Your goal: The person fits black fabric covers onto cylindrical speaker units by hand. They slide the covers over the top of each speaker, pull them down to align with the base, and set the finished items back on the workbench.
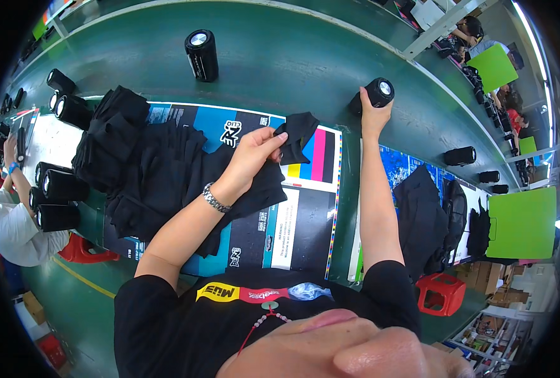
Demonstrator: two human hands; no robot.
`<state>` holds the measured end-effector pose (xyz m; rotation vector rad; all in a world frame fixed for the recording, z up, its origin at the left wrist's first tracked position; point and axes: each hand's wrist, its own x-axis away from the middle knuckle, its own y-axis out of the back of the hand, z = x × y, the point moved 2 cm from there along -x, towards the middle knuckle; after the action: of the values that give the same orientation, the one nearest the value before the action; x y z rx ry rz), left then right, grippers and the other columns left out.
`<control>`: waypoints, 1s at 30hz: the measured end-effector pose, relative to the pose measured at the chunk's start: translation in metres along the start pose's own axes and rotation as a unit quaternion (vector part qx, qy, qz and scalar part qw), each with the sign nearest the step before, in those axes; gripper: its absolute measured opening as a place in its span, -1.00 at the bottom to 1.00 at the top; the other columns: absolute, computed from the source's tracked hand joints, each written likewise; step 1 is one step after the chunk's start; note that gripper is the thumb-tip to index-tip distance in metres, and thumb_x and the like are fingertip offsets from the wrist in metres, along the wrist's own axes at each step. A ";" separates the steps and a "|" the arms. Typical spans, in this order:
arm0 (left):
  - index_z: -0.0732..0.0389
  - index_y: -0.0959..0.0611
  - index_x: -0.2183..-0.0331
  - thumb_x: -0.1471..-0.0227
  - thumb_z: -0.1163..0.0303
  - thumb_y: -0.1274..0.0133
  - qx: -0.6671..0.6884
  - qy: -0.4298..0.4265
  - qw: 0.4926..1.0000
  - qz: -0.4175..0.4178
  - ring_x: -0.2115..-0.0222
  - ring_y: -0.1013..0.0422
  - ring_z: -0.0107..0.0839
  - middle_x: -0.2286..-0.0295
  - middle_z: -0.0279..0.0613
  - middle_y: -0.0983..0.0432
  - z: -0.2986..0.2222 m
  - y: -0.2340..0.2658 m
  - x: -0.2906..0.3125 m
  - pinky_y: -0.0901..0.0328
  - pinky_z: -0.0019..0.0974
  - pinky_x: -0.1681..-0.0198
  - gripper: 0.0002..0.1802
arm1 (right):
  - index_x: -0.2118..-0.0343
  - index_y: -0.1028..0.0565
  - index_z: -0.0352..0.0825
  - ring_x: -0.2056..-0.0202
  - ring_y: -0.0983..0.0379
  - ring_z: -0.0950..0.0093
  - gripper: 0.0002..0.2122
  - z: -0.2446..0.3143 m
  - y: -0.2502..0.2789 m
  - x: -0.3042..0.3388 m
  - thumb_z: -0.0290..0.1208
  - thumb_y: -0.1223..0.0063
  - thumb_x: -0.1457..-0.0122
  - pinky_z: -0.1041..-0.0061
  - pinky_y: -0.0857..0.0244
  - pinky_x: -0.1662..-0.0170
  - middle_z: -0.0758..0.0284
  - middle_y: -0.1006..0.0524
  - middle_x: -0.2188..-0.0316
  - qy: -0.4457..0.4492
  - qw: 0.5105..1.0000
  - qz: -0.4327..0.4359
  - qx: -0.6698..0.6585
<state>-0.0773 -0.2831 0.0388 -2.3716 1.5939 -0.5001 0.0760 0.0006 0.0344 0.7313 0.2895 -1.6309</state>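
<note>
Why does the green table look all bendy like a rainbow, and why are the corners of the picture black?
In the head view the fisheye lens bends the straight green conveyor table into an arc and leaves a black ring round the rim. The left hand pinching a black cloth pouch and the right hand on a black cylinder speaker look sharp. Bright glare shows along the ceiling lights at the right edge.
</note>
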 end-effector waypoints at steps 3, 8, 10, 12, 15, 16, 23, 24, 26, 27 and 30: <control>0.16 -0.54 0.45 -0.10 0.31 -0.04 0.002 -0.002 1.000 0.004 0.57 -0.26 -0.71 0.63 -0.52 -0.31 0.002 0.002 -0.001 -0.19 -0.58 0.40 -0.85 | 0.21 -0.42 -0.42 0.34 -0.51 0.33 -0.42 -0.001 -0.002 0.003 -0.16 -0.41 0.24 0.40 -0.35 0.20 0.17 -0.54 0.37 -0.004 1.000 -0.009 0.022; 0.25 -0.58 0.25 -0.10 0.28 -0.05 0.081 -0.075 0.993 0.041 0.37 -0.32 -0.73 0.39 -0.45 -0.49 -0.011 -0.003 0.000 -0.18 -0.63 0.29 -0.76 | 0.15 -0.38 -0.50 0.15 -0.46 0.25 -0.30 -0.025 0.023 -0.005 -0.06 -0.42 0.26 0.34 -0.27 0.04 0.08 -0.51 0.23 -0.075 0.981 0.132 0.124; 0.24 -0.56 0.25 -0.09 0.31 -0.06 0.106 -0.101 0.989 0.037 0.40 -0.29 -0.75 0.40 -0.45 -0.48 -0.009 0.000 0.000 -0.17 -0.63 0.32 -0.77 | 0.15 -0.38 -0.53 0.13 -0.44 0.23 -0.32 -0.033 0.030 0.015 -0.07 -0.39 0.22 0.33 -0.24 0.00 0.08 -0.51 0.22 -0.048 0.980 0.020 0.190; 0.21 -0.56 0.27 -0.07 0.35 -0.08 0.102 -0.101 0.989 0.029 0.46 -0.26 -0.78 0.41 -0.45 -0.47 -0.007 0.004 0.000 -0.15 -0.65 0.38 -0.82 | 0.15 -0.37 -0.55 0.10 -0.42 0.20 -0.33 -0.018 0.039 0.035 -0.08 -0.37 0.17 0.32 -0.22 -0.03 0.07 -0.50 0.20 -0.020 0.965 -0.086 0.247; 0.19 -0.57 0.32 -0.08 0.33 -0.08 0.062 -0.100 0.993 0.003 0.56 -0.18 -0.79 0.51 -0.51 -0.42 -0.012 -0.002 0.008 -0.07 -0.65 0.47 -0.85 | 0.13 -0.38 -0.48 0.11 -0.42 0.31 -0.56 0.045 0.053 0.083 -0.25 -0.21 -0.04 0.39 -0.23 -0.02 0.15 -0.47 0.18 -0.062 0.997 -0.002 -0.056; 0.18 -0.58 0.33 -0.10 0.29 -0.06 0.012 -0.106 0.994 -0.025 0.59 -0.13 -0.80 0.55 -0.55 -0.39 -0.013 -0.005 0.009 -0.02 -0.62 0.52 -0.83 | 0.12 -0.38 -0.45 0.13 -0.43 0.37 -0.64 0.062 0.053 0.097 -0.34 -0.16 -0.09 0.44 -0.26 0.01 0.18 -0.46 0.17 -0.099 0.979 0.093 -0.154; 0.25 -0.59 0.47 -0.14 0.29 -0.01 -0.010 -0.159 0.987 -0.011 0.52 -0.29 -0.79 0.54 -0.50 -0.46 -0.010 -0.009 0.009 -0.18 -0.63 0.43 -0.75 | 0.26 -0.45 -0.41 0.28 -0.40 0.61 -0.78 0.151 0.039 0.156 -0.44 -0.17 -0.07 0.62 -0.28 0.19 0.35 -0.48 0.34 -0.168 0.902 0.276 -0.286; 0.25 -0.58 0.53 -0.14 0.29 -0.02 0.005 -0.149 0.989 -0.007 0.53 -0.28 -0.79 0.55 -0.50 -0.46 -0.012 -0.013 0.011 -0.17 -0.64 0.46 -0.72 | 0.30 -0.47 -0.40 0.30 -0.39 0.63 -0.84 0.145 0.037 0.154 -0.45 -0.14 -0.09 0.63 -0.27 0.20 0.38 -0.49 0.38 -0.201 0.881 0.293 -0.314; 0.22 -0.57 0.57 -0.13 0.24 -0.03 -0.005 -0.157 0.987 -0.017 0.60 -0.27 -0.77 0.61 -0.49 -0.44 -0.016 -0.016 0.010 -0.16 -0.63 0.51 -0.68 | 0.32 -0.49 -0.39 0.31 -0.40 0.65 -0.88 0.137 0.032 0.151 -0.48 -0.10 -0.11 0.65 -0.27 0.21 0.39 -0.50 0.40 -0.210 0.870 0.240 -0.376; 0.20 -0.57 0.57 -0.12 0.22 -0.04 -0.025 -0.134 0.991 -0.017 0.62 -0.27 -0.75 0.62 -0.47 -0.44 -0.012 -0.012 0.009 -0.17 -0.61 0.52 -0.68 | 0.35 -0.50 -0.39 0.32 -0.40 0.67 -0.92 0.133 0.032 0.150 -0.50 -0.06 -0.13 0.67 -0.26 0.22 0.41 -0.50 0.43 -0.219 0.854 0.190 -0.432; 0.17 -0.56 0.61 -0.11 0.18 -0.06 -0.056 -0.119 0.991 -0.017 0.69 -0.28 -0.68 0.69 -0.41 -0.41 -0.005 0.002 0.005 -0.19 -0.58 0.55 -0.65 | 0.46 -0.46 -0.27 0.31 -0.41 0.66 -0.94 0.145 0.042 0.138 -0.53 -0.02 -0.15 0.60 -0.26 0.17 0.44 -0.52 0.39 -0.266 0.812 0.141 -0.500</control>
<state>-0.0792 -0.2891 0.0428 -2.4346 1.5129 -0.1283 0.0681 -0.2007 0.0709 -0.4759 0.5322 -1.0955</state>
